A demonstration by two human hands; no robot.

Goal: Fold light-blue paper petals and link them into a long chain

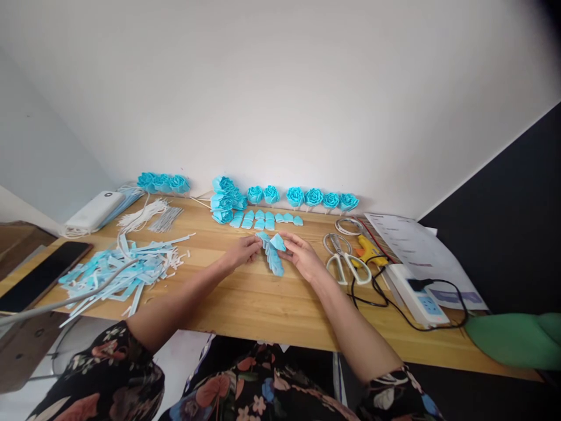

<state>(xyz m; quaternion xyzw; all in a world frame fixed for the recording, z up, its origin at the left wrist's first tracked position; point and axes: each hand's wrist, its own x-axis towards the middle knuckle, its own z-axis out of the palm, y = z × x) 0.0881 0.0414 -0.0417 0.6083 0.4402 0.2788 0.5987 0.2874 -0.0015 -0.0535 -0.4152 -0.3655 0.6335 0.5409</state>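
Note:
Over the middle of the table, both hands hold light-blue petal pieces. My left hand [246, 250] is closed, pinching the upper left of a strip of overlapping blue petals [273, 261] that hangs down between the hands. In the fingers of my right hand [302, 255] is a single pale-blue petal [277, 241], close against the strip's top; whether the two touch I cannot tell. Just beyond the hands lie small stacks of cut blue petals [259, 219] in rows. Behind these, finished blue flowers [314, 197] stand along the wall, with a heap of them [224, 202] to the left.
Scissors [348, 263], a yellow glue gun [368, 251], a wire coil [349, 225], a power strip [421, 298] and papers [421, 251] lie right. Left are blue-white scraps [118, 272], white cords [142, 214], a phone [44, 275] and a white power bank [95, 210]. Cables cross both sides.

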